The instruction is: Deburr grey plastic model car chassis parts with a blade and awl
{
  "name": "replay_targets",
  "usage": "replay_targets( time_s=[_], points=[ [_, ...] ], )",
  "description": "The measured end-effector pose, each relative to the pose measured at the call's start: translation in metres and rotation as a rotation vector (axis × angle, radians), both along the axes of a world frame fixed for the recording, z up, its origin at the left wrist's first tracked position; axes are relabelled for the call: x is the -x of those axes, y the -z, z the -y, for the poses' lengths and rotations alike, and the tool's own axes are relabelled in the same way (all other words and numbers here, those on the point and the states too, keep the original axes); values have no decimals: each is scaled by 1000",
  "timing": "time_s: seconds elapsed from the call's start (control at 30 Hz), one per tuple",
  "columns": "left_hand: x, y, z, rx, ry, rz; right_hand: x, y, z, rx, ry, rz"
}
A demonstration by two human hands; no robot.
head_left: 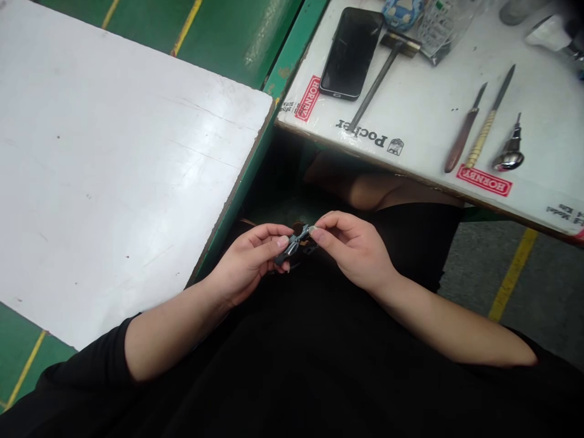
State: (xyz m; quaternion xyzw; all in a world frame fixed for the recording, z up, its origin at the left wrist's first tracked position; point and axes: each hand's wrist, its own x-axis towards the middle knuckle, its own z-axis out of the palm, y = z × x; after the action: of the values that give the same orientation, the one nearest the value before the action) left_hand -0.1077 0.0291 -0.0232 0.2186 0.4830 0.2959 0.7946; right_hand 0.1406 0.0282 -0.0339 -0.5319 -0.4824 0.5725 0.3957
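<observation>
Over my lap, a small dark grey part (295, 242) with thin, shiny strips is held between my two hands. Its exact kind is too small to make out. My left hand (249, 258) pinches its lower left end between thumb and fingers. At the upper right end, the thumb and index finger of my right hand (353, 246) are closed on the same part. Behind it, a small brownish round shape and dark bits show against my black clothing; I cannot tell whether they belong to it.
To the left lies a white board (114, 152). On the printed table (420, 115) at upper right are a phone (352, 53), a small hammer (378, 85), a wooden-handled knife (463, 134), a file (490, 118), a metal round-handled tool (510, 152) and a plastic bag (440, 27).
</observation>
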Motion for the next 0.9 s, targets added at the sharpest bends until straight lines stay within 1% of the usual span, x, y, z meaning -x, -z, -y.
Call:
replay_targets(
  time_s=[0.1,0.3,0.37,0.5,0.6,0.67,0.73,0.83,0.9],
  points=[
    [-1,0,-1,29,7,5,0,-1,0,-2,-13,11],
    [-2,-1,-3,57,-9,63,0,1,-1,10,16,-17],
    [-2,-2,-3,40,-15,77,0,1,-1,22,23,-45],
    [-1,-4,-1,-36,-67,90,-1,3,-2,65,51,-124],
    [1,-3,1,-87,-50,90,-3,5,-2,53,61,-128],
    [3,-2,3,-109,-38,69,-4,5,0,-6,52,-70],
    [3,-2,4,-165,-32,25,-5,4,2,-119,39,38],
    [4,-2,7,-344,-33,-34,-5,-2,5,-347,12,191],
    [4,-3,8,-486,-34,-57,-7,-6,6,-479,-17,244]
  ],
)
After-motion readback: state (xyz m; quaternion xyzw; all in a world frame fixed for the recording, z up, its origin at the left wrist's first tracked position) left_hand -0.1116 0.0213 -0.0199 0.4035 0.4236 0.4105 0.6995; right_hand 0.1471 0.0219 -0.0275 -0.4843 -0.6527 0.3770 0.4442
